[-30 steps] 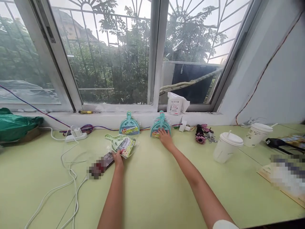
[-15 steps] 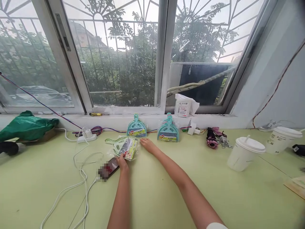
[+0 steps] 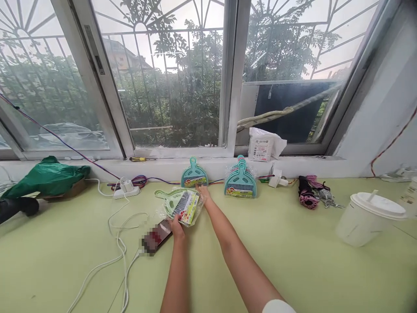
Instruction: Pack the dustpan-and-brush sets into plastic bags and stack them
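My left hand [image 3: 177, 227] is closed on the lower edge of a light green dustpan and brush set [image 3: 177, 203] in clear plastic wrap, its handle pointing left. Beyond it, my right hand [image 3: 203, 193] reaches to the lower edge of a teal dustpan and brush set [image 3: 194, 174] leaning on the wall. Its fingers look stretched out over the label, partly hidden by the green set's wrap. To the right, a stack of dustpan sets [image 3: 240, 180] with a teal one in front leans on the wall. A phone [image 3: 157, 237] lies beside my left hand.
White cables [image 3: 122, 248] run from a power strip [image 3: 127, 189] across the green table. A green plastic bag [image 3: 45, 176] lies at the left. At the right are a folded umbrella [image 3: 308, 193] and a white cup [image 3: 369, 217]. A screwdriver [image 3: 138, 159] rests on the sill.
My right hand has moved forward from the table beside the green set to the teal set's lower edge. My left hand keeps hold of the green set. The view has shifted slightly.
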`<action>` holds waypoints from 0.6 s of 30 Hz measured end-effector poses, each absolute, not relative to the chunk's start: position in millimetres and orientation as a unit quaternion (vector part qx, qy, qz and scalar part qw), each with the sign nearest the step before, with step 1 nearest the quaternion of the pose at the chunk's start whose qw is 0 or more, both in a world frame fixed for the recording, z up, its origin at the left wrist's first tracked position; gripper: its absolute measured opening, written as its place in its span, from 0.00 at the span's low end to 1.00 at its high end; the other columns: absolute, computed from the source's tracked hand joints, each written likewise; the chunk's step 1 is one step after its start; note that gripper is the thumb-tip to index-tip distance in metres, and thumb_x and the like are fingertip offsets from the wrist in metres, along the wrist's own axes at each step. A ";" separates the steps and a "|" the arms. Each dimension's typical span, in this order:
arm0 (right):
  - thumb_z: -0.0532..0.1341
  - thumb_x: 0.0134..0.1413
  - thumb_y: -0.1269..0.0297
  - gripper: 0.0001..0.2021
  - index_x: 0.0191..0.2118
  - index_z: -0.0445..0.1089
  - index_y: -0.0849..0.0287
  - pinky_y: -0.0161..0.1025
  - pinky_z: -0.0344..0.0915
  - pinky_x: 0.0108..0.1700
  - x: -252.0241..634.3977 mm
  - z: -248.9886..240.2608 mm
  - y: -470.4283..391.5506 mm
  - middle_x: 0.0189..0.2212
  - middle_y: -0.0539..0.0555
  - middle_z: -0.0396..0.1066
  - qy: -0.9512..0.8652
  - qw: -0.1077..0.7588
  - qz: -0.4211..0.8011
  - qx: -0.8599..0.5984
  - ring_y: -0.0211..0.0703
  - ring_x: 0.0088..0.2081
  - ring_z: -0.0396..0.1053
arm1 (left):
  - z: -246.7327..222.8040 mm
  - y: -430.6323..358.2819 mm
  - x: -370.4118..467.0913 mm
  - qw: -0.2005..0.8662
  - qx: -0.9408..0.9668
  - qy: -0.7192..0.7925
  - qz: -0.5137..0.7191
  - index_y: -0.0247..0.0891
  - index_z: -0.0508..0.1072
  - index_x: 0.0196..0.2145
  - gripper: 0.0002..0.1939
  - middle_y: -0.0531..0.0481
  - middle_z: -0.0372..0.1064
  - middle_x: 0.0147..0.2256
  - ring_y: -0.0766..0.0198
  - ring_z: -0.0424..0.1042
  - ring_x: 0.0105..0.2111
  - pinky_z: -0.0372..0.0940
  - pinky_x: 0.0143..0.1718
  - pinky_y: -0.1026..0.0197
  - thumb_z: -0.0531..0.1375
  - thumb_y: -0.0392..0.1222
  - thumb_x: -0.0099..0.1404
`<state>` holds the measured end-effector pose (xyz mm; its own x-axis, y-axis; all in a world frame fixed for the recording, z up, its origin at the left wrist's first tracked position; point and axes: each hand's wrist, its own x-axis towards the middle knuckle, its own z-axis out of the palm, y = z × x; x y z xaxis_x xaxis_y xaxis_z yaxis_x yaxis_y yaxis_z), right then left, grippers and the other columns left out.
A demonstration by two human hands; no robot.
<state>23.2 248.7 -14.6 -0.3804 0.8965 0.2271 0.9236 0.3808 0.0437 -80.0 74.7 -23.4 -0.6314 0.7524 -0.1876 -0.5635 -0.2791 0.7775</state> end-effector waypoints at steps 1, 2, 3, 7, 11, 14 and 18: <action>0.49 0.58 0.74 0.22 0.58 0.59 0.70 0.42 0.66 0.38 21.2 -14.4 249.3 0.41 0.70 0.73 -0.822 0.081 -0.080 -0.558 0.53 0.46 0.68 | -22.9 74.5 -79.5 0.423 0.098 0.442 0.785 0.41 0.63 0.35 0.18 0.52 0.66 0.33 0.62 0.70 0.35 0.68 0.37 0.60 0.58 0.31 0.45; 0.49 0.58 0.74 0.22 0.59 0.58 0.68 0.42 0.65 0.39 19.3 -13.9 249.8 0.42 0.69 0.72 -0.818 0.078 -0.078 -0.564 0.52 0.47 0.67 | -22.5 74.5 -79.3 0.427 0.092 0.450 0.779 0.41 0.63 0.35 0.17 0.52 0.66 0.33 0.62 0.70 0.34 0.68 0.36 0.61 0.58 0.31 0.45; 0.48 0.58 0.74 0.23 0.59 0.58 0.66 0.42 0.65 0.39 17.7 -12.9 250.3 0.43 0.68 0.72 -0.815 0.076 -0.075 -0.570 0.52 0.47 0.66 | -22.3 74.7 -79.4 0.426 0.091 0.456 0.776 0.41 0.63 0.35 0.17 0.52 0.65 0.33 0.62 0.70 0.33 0.67 0.34 0.61 0.58 0.31 0.45; 0.48 0.60 0.74 0.20 0.57 0.61 0.60 0.39 0.64 0.38 14.0 -6.1 251.8 0.47 0.64 0.70 -0.807 0.075 -0.069 -0.582 0.48 0.47 0.65 | -25.1 77.5 -81.4 0.410 0.105 0.466 0.777 0.41 0.63 0.34 0.15 0.53 0.64 0.31 0.64 0.70 0.31 0.67 0.32 0.63 0.57 0.32 0.46; 0.47 0.62 0.73 0.16 0.50 0.67 0.61 0.41 0.64 0.40 17.5 0.4 249.3 0.47 0.63 0.69 -0.821 0.088 -0.079 -0.558 0.49 0.48 0.63 | -29.6 79.8 -83.1 0.402 0.125 0.473 0.774 0.41 0.63 0.34 0.14 0.54 0.65 0.31 0.65 0.70 0.32 0.67 0.33 0.63 0.57 0.33 0.46; 0.45 0.62 0.73 0.16 0.46 0.68 0.62 0.42 0.64 0.42 24.8 3.5 245.4 0.47 0.63 0.68 -0.834 0.103 -0.095 -0.534 0.49 0.49 0.62 | -30.7 80.2 -83.6 0.406 0.130 0.470 0.773 0.41 0.64 0.34 0.15 0.55 0.65 0.32 0.65 0.70 0.33 0.67 0.33 0.64 0.57 0.33 0.46; 0.43 0.63 0.74 0.16 0.48 0.65 0.62 0.42 0.65 0.43 33.4 10.2 242.6 0.48 0.64 0.65 -0.841 0.133 -0.115 -0.512 0.48 0.50 0.60 | -29.6 79.8 -83.3 0.404 0.121 0.472 0.774 0.41 0.64 0.34 0.15 0.55 0.66 0.32 0.66 0.70 0.32 0.67 0.33 0.65 0.58 0.33 0.46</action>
<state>33.4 242.6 10.2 -0.4413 0.8302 0.3406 0.8911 0.4501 0.0572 -83.3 79.8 -29.6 -0.6434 0.7405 -0.1943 -0.5112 -0.2267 0.8290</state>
